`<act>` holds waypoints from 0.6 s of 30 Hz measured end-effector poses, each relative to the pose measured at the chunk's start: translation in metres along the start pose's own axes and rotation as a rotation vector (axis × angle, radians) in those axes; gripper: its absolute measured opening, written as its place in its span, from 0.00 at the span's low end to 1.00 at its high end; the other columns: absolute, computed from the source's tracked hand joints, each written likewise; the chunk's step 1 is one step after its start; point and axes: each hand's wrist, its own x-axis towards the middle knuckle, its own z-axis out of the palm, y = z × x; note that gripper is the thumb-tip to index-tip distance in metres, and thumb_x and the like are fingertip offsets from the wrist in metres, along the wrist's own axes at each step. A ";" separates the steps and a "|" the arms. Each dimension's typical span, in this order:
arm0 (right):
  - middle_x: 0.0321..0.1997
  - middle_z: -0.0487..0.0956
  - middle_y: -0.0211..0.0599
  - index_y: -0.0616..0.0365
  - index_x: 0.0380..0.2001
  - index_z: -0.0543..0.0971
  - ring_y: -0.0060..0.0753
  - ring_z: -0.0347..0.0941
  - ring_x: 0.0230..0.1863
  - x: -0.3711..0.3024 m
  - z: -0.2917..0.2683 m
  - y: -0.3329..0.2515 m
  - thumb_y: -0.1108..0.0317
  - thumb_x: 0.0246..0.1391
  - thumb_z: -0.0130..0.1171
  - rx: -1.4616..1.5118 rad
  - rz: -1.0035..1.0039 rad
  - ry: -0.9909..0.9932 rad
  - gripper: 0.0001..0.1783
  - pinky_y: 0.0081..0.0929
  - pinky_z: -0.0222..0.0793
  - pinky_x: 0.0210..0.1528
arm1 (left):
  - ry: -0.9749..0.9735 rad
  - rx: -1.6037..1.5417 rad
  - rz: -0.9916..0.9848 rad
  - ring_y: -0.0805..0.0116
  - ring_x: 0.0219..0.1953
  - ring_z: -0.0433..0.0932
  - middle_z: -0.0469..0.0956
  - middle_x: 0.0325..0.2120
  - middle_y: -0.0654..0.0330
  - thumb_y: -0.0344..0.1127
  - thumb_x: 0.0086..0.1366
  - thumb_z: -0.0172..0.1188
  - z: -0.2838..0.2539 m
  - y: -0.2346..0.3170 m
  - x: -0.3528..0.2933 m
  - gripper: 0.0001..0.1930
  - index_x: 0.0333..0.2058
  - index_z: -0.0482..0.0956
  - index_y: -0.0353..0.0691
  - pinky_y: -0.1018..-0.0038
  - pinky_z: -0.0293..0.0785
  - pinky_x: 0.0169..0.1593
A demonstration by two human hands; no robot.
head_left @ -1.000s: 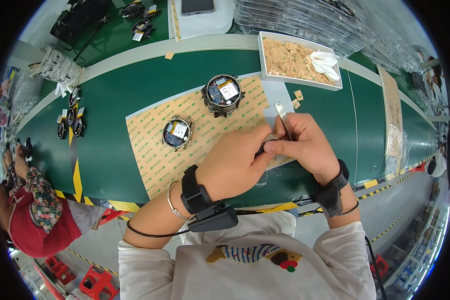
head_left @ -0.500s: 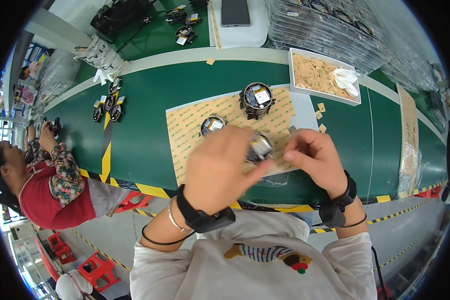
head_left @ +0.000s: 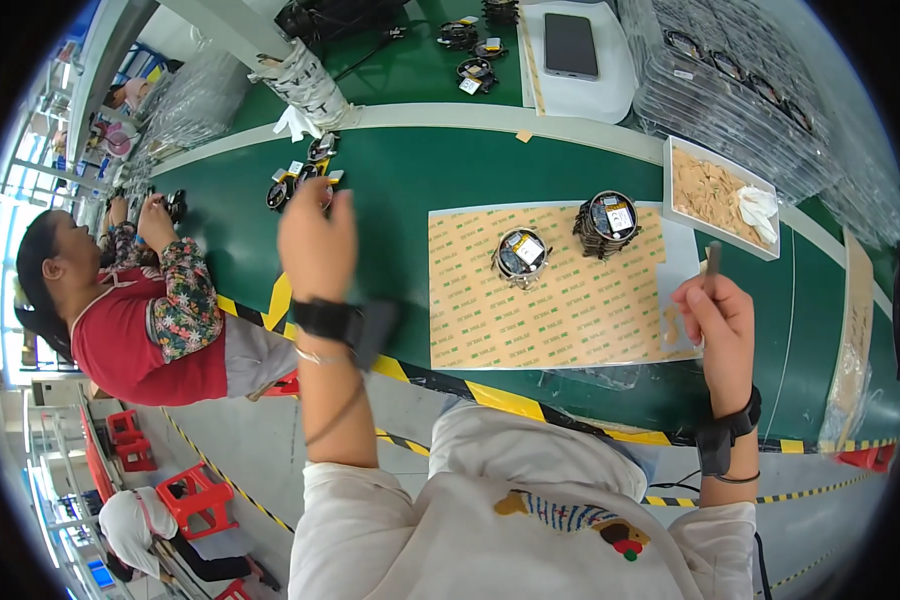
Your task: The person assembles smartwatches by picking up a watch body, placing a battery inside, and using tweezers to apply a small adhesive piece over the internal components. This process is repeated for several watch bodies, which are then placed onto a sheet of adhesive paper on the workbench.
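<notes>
My left hand (head_left: pixel 317 245) reaches out over a small group of round black electronic modules (head_left: pixel 280 193) on the green bench at the left. Its fingertips overlap the modules and are blurred, so any grip is unclear. My right hand (head_left: pixel 718 312) is closed around a slim dark metal tool (head_left: pixel 712 262) pointing up, beside the right edge of a tan printed sheet (head_left: pixel 550 315). On this sheet stands a round module (head_left: pixel 521 252) with a white label. A taller stack of such modules (head_left: pixel 607 224) stands to its right.
A white box (head_left: pixel 722 243) of small tan paper pieces and a crumpled tissue stands at the back right. Behind it are piled clear plastic trays (head_left: pixel 735 85). A phone (head_left: pixel 570 46) lies on a white tray. A wrapped post (head_left: pixel 310 90) rises back left; a co-worker (head_left: pixel 140 320) sits at the left.
My left hand has moved from a module over the sheet to the group at the left, leaving that module behind. My right hand has drawn aside with the tool upright. The view has shifted.
</notes>
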 end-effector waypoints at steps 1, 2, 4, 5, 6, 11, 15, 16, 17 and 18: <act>0.22 0.70 0.25 0.61 0.24 0.73 0.12 0.60 0.19 0.001 -0.002 0.001 0.67 0.57 0.50 -0.002 -0.001 -0.002 0.11 0.13 0.55 0.22 | -0.008 0.013 -0.044 0.61 0.35 0.77 0.78 0.35 0.54 0.36 0.57 0.59 0.003 -0.030 0.014 0.16 0.44 0.75 0.38 0.69 0.73 0.38; 0.23 0.71 0.26 0.61 0.24 0.73 0.13 0.60 0.19 0.006 -0.004 0.006 0.65 0.59 0.49 -0.020 -0.084 0.027 0.12 0.13 0.54 0.21 | -0.006 0.015 -0.042 0.61 0.35 0.77 0.78 0.35 0.54 0.36 0.57 0.59 0.003 -0.044 0.020 0.16 0.44 0.75 0.38 0.69 0.73 0.38; 0.26 0.72 0.28 0.61 0.25 0.73 0.14 0.59 0.17 0.010 -0.006 0.008 0.62 0.61 0.45 -0.095 -0.248 0.109 0.15 0.14 0.54 0.20 | -0.045 -0.080 0.132 0.55 0.39 0.76 0.77 0.36 0.51 0.36 0.55 0.60 0.020 -0.068 0.030 0.16 0.42 0.76 0.37 0.67 0.71 0.43; 0.26 0.72 0.28 0.61 0.25 0.73 0.14 0.59 0.17 0.012 -0.009 0.007 0.62 0.61 0.45 -0.102 -0.241 0.124 0.15 0.14 0.54 0.20 | -0.070 -0.120 0.224 0.53 0.41 0.75 0.77 0.37 0.49 0.37 0.54 0.60 0.023 -0.073 0.035 0.16 0.42 0.76 0.37 0.66 0.70 0.45; 0.27 0.72 0.29 0.61 0.27 0.73 0.15 0.61 0.18 0.013 -0.010 0.006 0.61 0.62 0.45 -0.031 -0.172 0.164 0.16 0.14 0.56 0.21 | -0.080 -0.134 0.234 0.53 0.41 0.75 0.77 0.37 0.49 0.37 0.54 0.60 0.025 -0.079 0.039 0.16 0.42 0.76 0.37 0.66 0.70 0.45; 0.30 0.74 0.33 0.62 0.34 0.72 0.22 0.73 0.28 0.029 -0.015 0.008 0.60 0.63 0.43 0.290 -0.002 0.296 0.15 0.17 0.69 0.29 | 0.008 -0.171 0.249 0.56 0.36 0.74 0.76 0.30 0.52 0.37 0.54 0.61 0.041 -0.110 0.047 0.17 0.41 0.77 0.35 0.68 0.70 0.43; 0.32 0.75 0.35 0.63 0.36 0.71 0.28 0.76 0.35 0.040 -0.021 0.025 0.67 0.60 0.48 0.314 -0.027 0.286 0.09 0.20 0.74 0.37 | -0.098 -0.106 0.066 0.67 0.28 0.72 0.75 0.25 0.58 0.37 0.56 0.61 0.038 -0.081 0.044 0.15 0.39 0.77 0.33 0.72 0.69 0.35; 0.33 0.75 0.36 0.63 0.36 0.71 0.28 0.77 0.36 0.041 -0.019 0.025 0.70 0.58 0.49 0.274 -0.006 0.265 0.07 0.19 0.74 0.38 | -0.132 -0.125 0.033 0.70 0.26 0.71 0.75 0.24 0.60 0.37 0.57 0.61 0.037 -0.082 0.047 0.14 0.38 0.77 0.33 0.74 0.68 0.33; 0.33 0.75 0.36 0.63 0.36 0.70 0.28 0.77 0.36 0.043 -0.016 0.024 0.72 0.57 0.51 0.240 0.014 0.234 0.06 0.19 0.74 0.39 | -0.160 -0.135 -0.005 0.73 0.25 0.70 0.74 0.23 0.61 0.37 0.57 0.60 0.036 -0.085 0.049 0.13 0.36 0.77 0.32 0.75 0.67 0.31; 0.33 0.76 0.36 0.63 0.36 0.70 0.29 0.77 0.36 0.043 -0.015 0.023 0.75 0.55 0.52 0.208 0.035 0.202 0.05 0.19 0.74 0.40 | -0.163 -0.141 -0.002 0.73 0.25 0.70 0.74 0.23 0.61 0.37 0.57 0.60 0.037 -0.087 0.052 0.13 0.36 0.77 0.32 0.75 0.67 0.31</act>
